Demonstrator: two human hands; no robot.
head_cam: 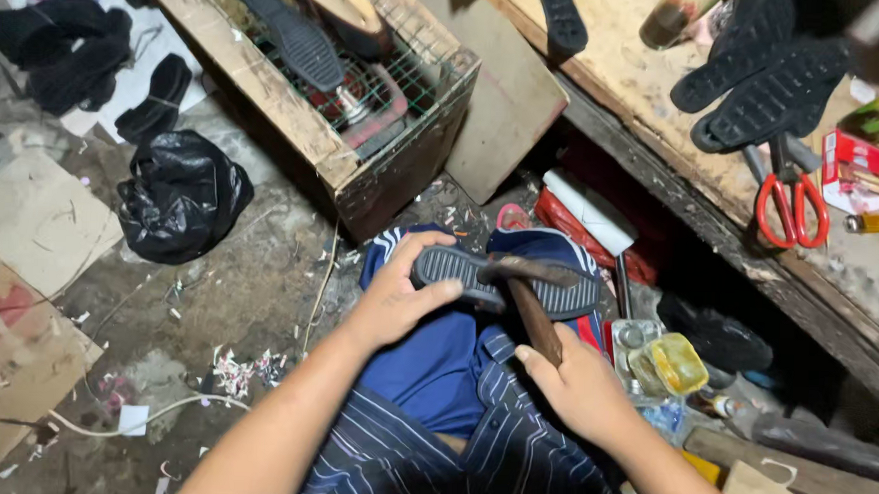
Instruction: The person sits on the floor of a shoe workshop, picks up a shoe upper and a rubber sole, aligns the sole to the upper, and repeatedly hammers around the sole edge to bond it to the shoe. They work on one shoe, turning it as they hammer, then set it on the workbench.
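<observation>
My left hand [399,294] grips the left end of a dark ribbed shoe sole [545,290] resting on my knee, which is covered in blue cloth. My right hand [576,383] is closed around the wooden handle of a hammer [533,309]. The hammer's metal head [531,270] lies across the middle of the sole, touching it. Both forearms come up from the bottom edge over a striped blue shirt.
A wooden crate [364,166] with a wire grille holds soles and a shoe form at the top centre. Red-handled scissors [791,211] and black soles [767,83] lie on the bench at right. A black plastic bag [178,199] sits on the littered floor. A yellow glue tin [677,362] stands beside my right hand.
</observation>
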